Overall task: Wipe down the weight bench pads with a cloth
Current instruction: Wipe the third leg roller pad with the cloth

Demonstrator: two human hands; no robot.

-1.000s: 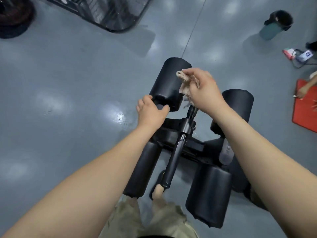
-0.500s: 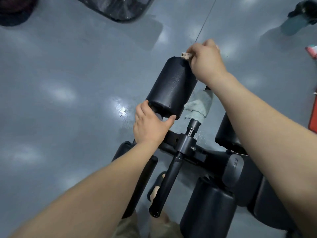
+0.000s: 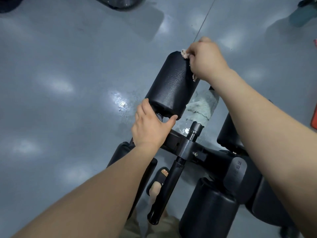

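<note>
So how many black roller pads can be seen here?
4 pads: one under the right hand with the cloth, one behind the right forearm, one beneath the left forearm, one at bottom right. The arms may hide more.
</note>
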